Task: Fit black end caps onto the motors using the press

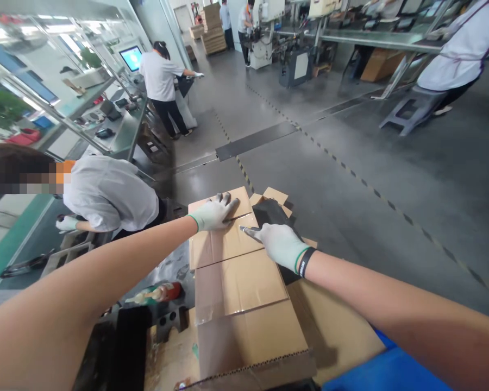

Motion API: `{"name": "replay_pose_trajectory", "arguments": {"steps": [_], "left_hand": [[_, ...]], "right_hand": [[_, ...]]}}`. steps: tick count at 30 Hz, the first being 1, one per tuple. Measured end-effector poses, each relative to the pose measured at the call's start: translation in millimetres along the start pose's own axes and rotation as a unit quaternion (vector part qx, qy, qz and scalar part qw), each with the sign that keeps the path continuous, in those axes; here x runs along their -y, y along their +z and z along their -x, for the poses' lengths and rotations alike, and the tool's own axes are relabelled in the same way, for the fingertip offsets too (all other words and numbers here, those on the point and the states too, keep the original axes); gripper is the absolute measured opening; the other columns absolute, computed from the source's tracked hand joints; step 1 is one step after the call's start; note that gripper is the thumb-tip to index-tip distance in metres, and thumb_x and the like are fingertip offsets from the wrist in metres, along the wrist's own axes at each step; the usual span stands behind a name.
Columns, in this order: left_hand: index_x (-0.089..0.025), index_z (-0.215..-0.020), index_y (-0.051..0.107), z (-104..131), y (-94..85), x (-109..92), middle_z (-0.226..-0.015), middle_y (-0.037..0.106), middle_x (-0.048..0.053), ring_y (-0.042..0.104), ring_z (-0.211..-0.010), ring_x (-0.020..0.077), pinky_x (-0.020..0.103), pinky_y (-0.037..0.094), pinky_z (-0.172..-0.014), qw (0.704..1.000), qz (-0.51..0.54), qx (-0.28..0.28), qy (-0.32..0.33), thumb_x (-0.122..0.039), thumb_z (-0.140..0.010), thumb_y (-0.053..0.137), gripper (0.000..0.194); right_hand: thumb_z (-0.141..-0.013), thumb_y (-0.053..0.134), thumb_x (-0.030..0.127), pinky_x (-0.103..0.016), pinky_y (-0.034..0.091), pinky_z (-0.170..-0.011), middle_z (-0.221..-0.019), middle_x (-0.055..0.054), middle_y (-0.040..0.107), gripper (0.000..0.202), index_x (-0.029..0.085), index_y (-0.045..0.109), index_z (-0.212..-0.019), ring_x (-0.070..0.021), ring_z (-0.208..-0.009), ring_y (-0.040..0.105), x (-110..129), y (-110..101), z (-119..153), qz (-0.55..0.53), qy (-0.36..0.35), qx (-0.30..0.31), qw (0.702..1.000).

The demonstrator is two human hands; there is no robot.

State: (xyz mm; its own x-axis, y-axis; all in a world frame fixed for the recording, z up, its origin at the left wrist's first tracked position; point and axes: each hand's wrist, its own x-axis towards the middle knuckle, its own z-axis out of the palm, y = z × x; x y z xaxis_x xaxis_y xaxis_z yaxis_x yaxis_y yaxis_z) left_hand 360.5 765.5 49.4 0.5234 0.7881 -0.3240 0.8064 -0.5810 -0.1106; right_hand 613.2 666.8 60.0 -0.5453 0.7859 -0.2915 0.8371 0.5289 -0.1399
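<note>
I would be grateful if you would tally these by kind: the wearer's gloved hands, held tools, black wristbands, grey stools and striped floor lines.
Gloved hands, left hand and right hand: 2
Handheld tool: 1
Black wristband: 1
Grey stool: 1
Striped floor lines, longer line and shorter line: 2
Total: 7

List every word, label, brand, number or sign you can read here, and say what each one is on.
No text can be read with certainty.
Black wristband on the right wrist: pale lettering, too small and blurred to quote.
Red bottle: any label text is too blurred.
Lit monitor: nothing legible.
Cardboard boxes: no print visible.
</note>
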Motion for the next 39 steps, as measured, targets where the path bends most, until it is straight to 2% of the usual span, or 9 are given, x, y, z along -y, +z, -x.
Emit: {"name": "replay_pose_trajectory", "arguments": {"steps": [5,9,12,15,21,26,29,34,39], "left_hand": [[-0.025,-0.164,0.036,-6,-12.2,0,-0.156,0.051,0.023,0.057,-0.132,0.0435,0.052,0.055,-0.097,1.000,0.007,0.000,-0.020,-0.015,-0.087,0.058,0.080],[-0.027,-0.154,0.055,-27,-66.4,47,-0.128,0.075,0.006,0.071,-0.101,0.0250,0.032,0.055,-0.092,0.998,0.039,0.003,-0.042,-0.013,-0.085,0.056,0.071],[-0.021,-0.142,0.067,-34,-92.9,74,-0.116,0.079,0.006,0.071,-0.100,0.0261,0.032,0.054,-0.093,0.993,0.069,-0.019,-0.094,-0.019,-0.086,0.058,0.057],[-0.020,-0.149,0.060,-9,-78.0,64,-0.131,0.074,0.013,0.066,-0.120,0.0327,0.045,0.049,-0.108,0.986,0.075,-0.065,-0.131,-0.018,-0.092,0.055,0.057],[-0.023,-0.135,0.065,68,-1.3,-25,-0.131,0.069,0.017,0.063,-0.123,0.0352,0.051,0.050,-0.109,0.980,0.132,-0.094,-0.115,-0.034,-0.097,0.060,0.040],[-0.018,-0.135,0.060,64,10.6,-76,-0.119,0.071,0.017,0.068,-0.111,0.0354,0.046,0.055,-0.097,0.978,0.151,-0.090,-0.117,-0.042,-0.090,0.070,0.052],[-0.015,-0.138,0.058,58,9.7,-96,-0.134,0.066,0.020,0.064,-0.123,0.0369,0.046,0.052,-0.106,0.976,0.158,-0.098,-0.113,-0.047,-0.089,0.071,0.060],[-0.012,-0.150,0.048,50,7.9,-88,-0.151,0.058,0.025,0.053,-0.141,0.0421,0.050,0.040,-0.119,0.963,0.167,-0.080,-0.194,-0.057,-0.085,0.074,0.084],[-0.017,-0.112,0.074,23,-18.2,-54,-0.109,0.080,0.015,0.075,-0.100,0.0355,0.037,0.055,-0.084,0.961,0.189,0.010,-0.200,-0.063,-0.065,0.089,0.068]], "right_hand": [[-0.101,0.038,0.007,-0.033,0.053,-0.074,-0.106,-0.012,0.073,0.073,0.049,0.040,-0.161,-0.0244,-0.085,0.075,-10,5,-14,-0.011,0.013,-0.055,0.998],[-0.108,0.034,0.021,-0.034,0.053,-0.077,-0.114,-0.017,0.074,0.056,0.037,0.049,-0.159,-0.0274,-0.095,0.075,-47,0,-34,-0.050,0.097,-0.082,0.991],[-0.108,0.036,0.028,-0.034,0.051,-0.073,-0.111,-0.018,0.076,0.055,0.032,0.045,-0.162,-0.0280,-0.088,0.075,-83,7,-28,-0.085,0.176,-0.073,0.978],[-0.101,0.045,0.027,-0.032,0.050,-0.070,-0.106,-0.014,0.078,0.064,0.029,0.041,-0.164,-0.0264,-0.082,0.075,-100,23,-1,-0.170,0.205,-0.117,0.957],[-0.093,0.054,0.031,-0.033,0.059,-0.082,-0.112,-0.005,0.081,0.069,0.024,0.049,-0.161,-0.0252,-0.089,0.076,-59,52,56,-0.444,0.131,-0.108,0.880],[-0.091,0.058,0.037,-0.042,0.053,-0.111,-0.139,-0.008,0.073,0.070,0.022,0.051,-0.159,-0.0306,-0.133,0.065,-30,75,80,-0.521,0.134,-0.143,0.831],[-0.087,0.064,0.045,-0.041,0.055,-0.108,-0.147,-0.009,0.068,0.073,0.021,0.057,-0.155,-0.0318,-0.131,0.065,-33,98,101,-0.590,0.165,-0.168,0.772],[-0.079,0.070,0.048,-0.030,0.050,-0.059,-0.085,-0.003,0.075,0.088,0.014,0.052,-0.158,-0.0186,-0.065,0.059,-35,134,143,-0.677,0.279,-0.156,0.663],[-0.071,0.075,0.047,-0.029,0.046,-0.059,-0.080,-0.001,0.069,0.088,0.011,0.058,-0.149,-0.0161,-0.064,0.054,-26,155,174,-0.735,0.303,-0.173,0.581]]}}
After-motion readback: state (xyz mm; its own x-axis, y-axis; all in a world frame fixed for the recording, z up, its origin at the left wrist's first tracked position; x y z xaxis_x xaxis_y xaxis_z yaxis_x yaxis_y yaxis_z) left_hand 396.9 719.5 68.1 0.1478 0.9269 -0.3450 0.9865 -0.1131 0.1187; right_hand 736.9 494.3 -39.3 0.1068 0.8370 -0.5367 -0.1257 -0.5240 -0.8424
